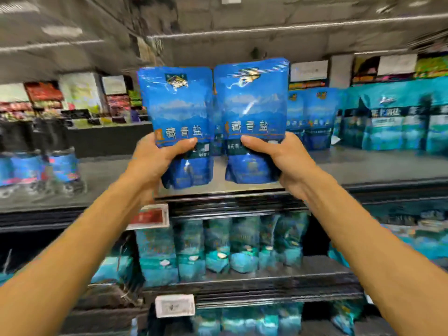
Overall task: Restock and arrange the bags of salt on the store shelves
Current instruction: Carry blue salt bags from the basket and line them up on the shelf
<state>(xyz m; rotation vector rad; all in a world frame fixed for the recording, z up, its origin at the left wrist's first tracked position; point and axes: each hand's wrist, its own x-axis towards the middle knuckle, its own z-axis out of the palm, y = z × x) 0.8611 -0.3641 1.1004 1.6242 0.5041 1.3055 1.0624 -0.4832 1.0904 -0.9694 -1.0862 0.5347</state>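
Two blue bags held upright, edges touching, above the shelf (363, 166) front lip. Our left hand (155, 163) grips the left bag (177, 117) low, thumb across its front; our right hand (274, 156) grips the right bag (252, 107) the same way. Risk, as we judge it: low grips leave the tops free to flop, and slick film could slip; set down carelessly, either bag may topple shelved bags (312, 120) behind. Legible print: "藏青盐" on both. Price tag (150, 215) below is unreadable, blurred.

2 blue salt bags (178, 112) (252, 110) upright, side by side, apparently touching, above shelf edge (230, 197).
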